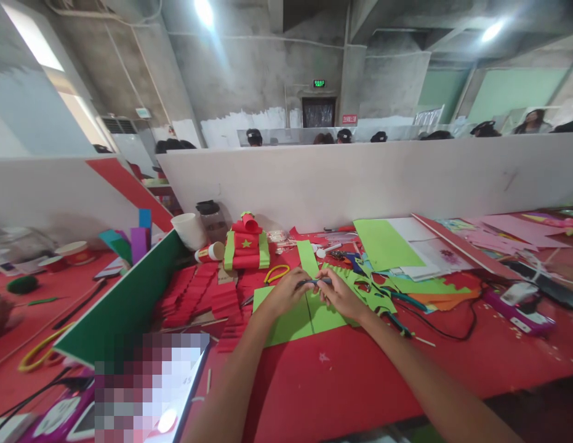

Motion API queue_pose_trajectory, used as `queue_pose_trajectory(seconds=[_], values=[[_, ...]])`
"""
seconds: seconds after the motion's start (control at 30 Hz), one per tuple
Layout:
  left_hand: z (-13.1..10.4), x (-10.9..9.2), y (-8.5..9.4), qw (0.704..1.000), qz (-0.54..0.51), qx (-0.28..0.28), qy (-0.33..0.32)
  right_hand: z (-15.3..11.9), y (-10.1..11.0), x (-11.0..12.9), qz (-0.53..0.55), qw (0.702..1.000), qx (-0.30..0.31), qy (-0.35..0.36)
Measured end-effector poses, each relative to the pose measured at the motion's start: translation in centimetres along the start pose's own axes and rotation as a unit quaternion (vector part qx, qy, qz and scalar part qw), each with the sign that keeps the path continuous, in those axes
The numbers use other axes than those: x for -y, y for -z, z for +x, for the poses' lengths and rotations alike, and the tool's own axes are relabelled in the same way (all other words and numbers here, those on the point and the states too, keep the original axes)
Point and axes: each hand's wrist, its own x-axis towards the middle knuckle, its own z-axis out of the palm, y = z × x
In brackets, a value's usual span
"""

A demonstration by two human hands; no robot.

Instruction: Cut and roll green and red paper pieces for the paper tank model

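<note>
Both hands meet over a light green paper sheet (pixel 286 323) with a dark line drawn down it. My left hand (pixel 286 290) has its fingers closed on one end of a slim dark pen (pixel 324 281). My right hand (pixel 340 294) pinches the pen's other end, and fingers cover its middle. Whether cap and barrel are joined there, I cannot tell. Just beyond the hands lie a green paper strip (pixel 307 255) and yellow-handled scissors (pixel 277 274). Cut green paper pieces (pixel 367 292) sit beside my right hand.
A red and green paper model with a star (pixel 246 243) stands behind folded red paper strips (pixel 187 295). A white cup (pixel 189 230) and dark-lidded bottle (pixel 212 220) are at back left. A green board (pixel 124 301) and white partition (pixel 286 184) bound the red table (pixel 304 394).
</note>
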Motion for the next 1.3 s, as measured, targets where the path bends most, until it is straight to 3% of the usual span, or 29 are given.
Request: queue_pose_trajectory(seconds=[0.17,0.33,0.5,0.63,0.73,1.0,1.3], values=[[-0.2,0.2,0.1,0.998,0.057,-0.009,0.023,0.0,0.3,0.1,-0.024,1.000,-0.006,0.002],[-0.5,1.3,0.4,0.993,0.091,-0.037,0.060,0.4,1.3,0.2,-0.056,0.997,-0.060,0.011],[-1.6,3.6,1.4,0.960,0.196,-0.088,0.179,0.7,2.4,-0.1,-0.106,0.983,-0.147,0.013],[-2.1,4.8,1.5,0.934,0.258,-0.072,0.237,0.6,2.7,-0.6,-0.142,0.987,-0.071,-0.013],[-1.8,5.2,1.1,0.924,0.273,-0.054,0.261,0.5,2.6,-0.8,-0.176,0.983,-0.058,0.003],[-0.8,4.5,0.7,0.912,0.317,-0.011,0.260,0.6,2.4,-0.7,-0.177,0.981,-0.071,0.020],[-0.8,1.4,2.5,0.899,0.403,-0.125,0.118,0.7,2.3,-0.5,-0.142,0.985,-0.092,0.025]])
